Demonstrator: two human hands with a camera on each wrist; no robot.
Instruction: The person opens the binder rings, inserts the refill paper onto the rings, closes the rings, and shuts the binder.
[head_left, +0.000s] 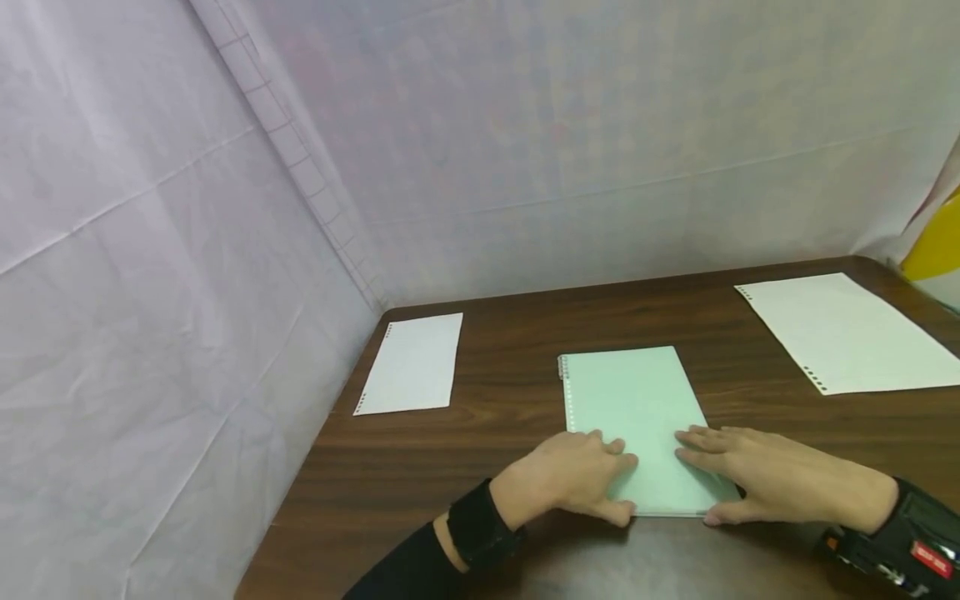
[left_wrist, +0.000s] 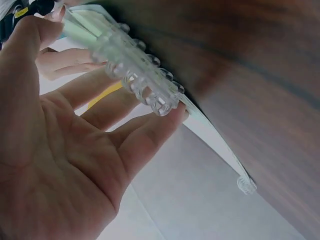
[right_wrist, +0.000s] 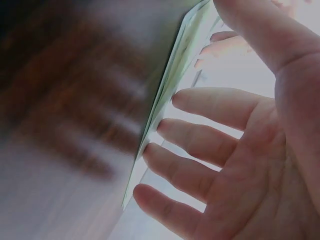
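Observation:
A pale green loose-leaf pad [head_left: 630, 400] lies flat in the middle of the brown table [head_left: 510, 333], its punched edge to the left. My left hand [head_left: 625, 487] rests on its near left corner, with its thumb at the near edge. In the left wrist view its straight fingers [left_wrist: 145, 135] touch a clear plastic ring spine [left_wrist: 142, 80] along the pad's edge. On the near right corner lies my right hand [head_left: 697, 483], its fingers [right_wrist: 200, 140] stretched out against the green sheets [right_wrist: 175, 65] and its thumb at the near edge.
One white punched sheet [head_left: 412, 362] lies at the table's far left, a larger one [head_left: 847, 333] at the far right. Something yellow [head_left: 937, 242] stands beyond the right corner. Pale cloth walls close off the left and back sides.

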